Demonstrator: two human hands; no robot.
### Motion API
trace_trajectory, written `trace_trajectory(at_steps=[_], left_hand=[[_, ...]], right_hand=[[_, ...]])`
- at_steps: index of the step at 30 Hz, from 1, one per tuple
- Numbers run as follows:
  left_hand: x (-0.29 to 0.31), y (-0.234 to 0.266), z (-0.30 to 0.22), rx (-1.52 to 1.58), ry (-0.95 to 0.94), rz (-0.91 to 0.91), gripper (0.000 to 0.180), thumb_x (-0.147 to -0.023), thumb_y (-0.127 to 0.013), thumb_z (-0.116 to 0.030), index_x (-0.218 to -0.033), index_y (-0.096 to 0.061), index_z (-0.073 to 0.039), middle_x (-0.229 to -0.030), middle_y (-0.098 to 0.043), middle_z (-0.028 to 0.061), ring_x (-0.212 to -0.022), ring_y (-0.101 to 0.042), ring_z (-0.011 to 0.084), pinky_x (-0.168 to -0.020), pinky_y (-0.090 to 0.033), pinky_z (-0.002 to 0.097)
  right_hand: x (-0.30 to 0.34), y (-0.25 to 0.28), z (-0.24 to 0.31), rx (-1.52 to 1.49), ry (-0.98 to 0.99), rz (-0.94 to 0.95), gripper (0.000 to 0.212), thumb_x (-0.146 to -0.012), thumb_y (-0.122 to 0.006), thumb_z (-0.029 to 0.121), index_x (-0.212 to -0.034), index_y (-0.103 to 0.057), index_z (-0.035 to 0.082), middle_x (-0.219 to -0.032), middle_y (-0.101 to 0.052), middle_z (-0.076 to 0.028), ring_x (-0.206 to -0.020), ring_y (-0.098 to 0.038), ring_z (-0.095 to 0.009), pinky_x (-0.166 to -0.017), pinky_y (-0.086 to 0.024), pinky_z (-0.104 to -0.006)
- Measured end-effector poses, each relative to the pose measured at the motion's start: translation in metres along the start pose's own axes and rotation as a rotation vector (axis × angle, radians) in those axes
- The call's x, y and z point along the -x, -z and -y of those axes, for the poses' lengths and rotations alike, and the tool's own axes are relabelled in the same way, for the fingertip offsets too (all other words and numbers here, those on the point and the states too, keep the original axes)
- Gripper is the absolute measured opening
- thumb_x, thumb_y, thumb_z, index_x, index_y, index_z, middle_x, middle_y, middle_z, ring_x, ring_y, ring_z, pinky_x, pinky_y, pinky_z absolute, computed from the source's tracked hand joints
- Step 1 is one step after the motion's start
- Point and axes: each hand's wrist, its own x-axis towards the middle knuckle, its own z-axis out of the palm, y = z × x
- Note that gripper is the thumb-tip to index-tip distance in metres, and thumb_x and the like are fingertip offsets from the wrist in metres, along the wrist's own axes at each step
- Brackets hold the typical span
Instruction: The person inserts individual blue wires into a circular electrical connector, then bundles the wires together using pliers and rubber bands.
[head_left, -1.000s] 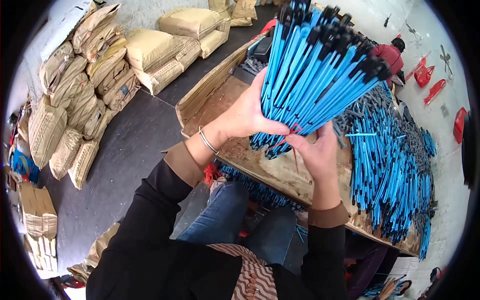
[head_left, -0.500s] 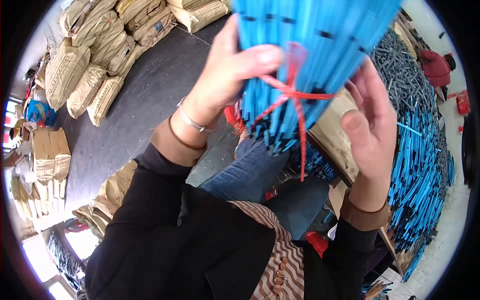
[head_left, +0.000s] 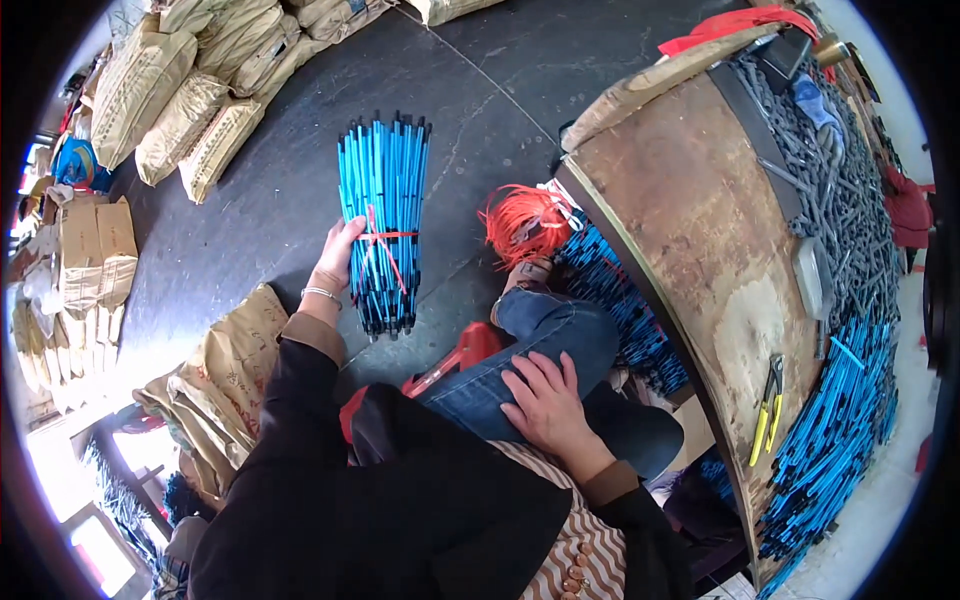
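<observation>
My left hand (head_left: 340, 256) grips a thick bundle of blue rods with black ends (head_left: 385, 180), held out over the dark floor to my left. A red tie (head_left: 388, 237) wraps the bundle around its middle, with loose ends hanging down. My right hand (head_left: 548, 398) rests on my jeans-covered leg, fingers spread, with nothing in it. Beyond my knee lies a tuft of red strips (head_left: 527, 226), next to more blue rods (head_left: 625, 310) below the table edge.
To the right stands a worn wooden table (head_left: 690, 190) with yellow-handled pliers (head_left: 767, 410), a heap of grey pieces (head_left: 850, 200) and a pile of blue rods (head_left: 830, 440). Tan sacks (head_left: 150, 90) are stacked at far left; a crumpled sack (head_left: 235, 370) lies nearer. Another person (head_left: 905, 210) is at far right.
The bundle has moved from close in front of me, out and down to the left in my left hand. My right hand has left the bundle and come down onto my leg.
</observation>
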Motion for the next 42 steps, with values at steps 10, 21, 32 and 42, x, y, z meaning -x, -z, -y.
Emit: trace_trajectory(at_steps=[10,21,32,42], left_hand=[[-0.091,-0.059,0.073,-1.569,-0.069,-0.093,0.093,-0.071,-0.067,-0.051,-0.133,-0.028,0.007,-0.11,-0.057,0.0235,-0.1,-0.058,0.0355,-0.088,-0.045,0.042],[0.06,-0.003,0.23,-1.362,0.416,0.366,0.052,-0.079,-0.056,-0.045,-0.107,-0.06,-0.001,-0.105,-0.061,0.0238,-0.098,-0.058,0.0393,-0.086,-0.046,0.0454],[0.137,0.004,0.153,-1.295,0.418,0.131,0.051,-0.077,-0.058,-0.042,-0.108,-0.061,-0.002,-0.105,-0.062,0.0214,-0.102,-0.058,0.0355,-0.088,-0.046,0.0417],[0.149,0.021,0.136,-1.523,0.439,0.227,0.041,-0.079,-0.056,-0.033,-0.107,-0.062,-0.003,-0.103,-0.063,0.0213,-0.099,-0.059,0.0351,-0.087,-0.046,0.0403]], right_hand=[[-0.029,0.007,-0.011,-0.058,-0.011,0.133,0.047,-0.072,-0.067,0.034,-0.113,-0.057,0.015,-0.124,-0.05,-0.005,-0.117,-0.042,-0.024,-0.104,-0.02,-0.0501],[-0.028,0.003,-0.011,-0.043,-0.007,0.081,0.045,-0.071,-0.067,0.035,-0.111,-0.059,0.015,-0.122,-0.052,-0.004,-0.116,-0.043,-0.023,-0.104,-0.021,-0.0476],[0.012,0.007,-0.004,-0.189,-0.012,-0.298,0.045,-0.07,-0.068,0.013,-0.112,-0.055,0.004,-0.119,-0.052,-0.014,-0.112,-0.046,-0.033,-0.097,-0.033,-0.0472],[0.199,0.021,-0.001,-0.143,-0.506,-0.779,0.029,-0.078,-0.057,-0.005,-0.106,-0.054,-0.004,-0.104,-0.058,-0.019,-0.09,-0.058,-0.034,-0.08,-0.047,-0.0375]])
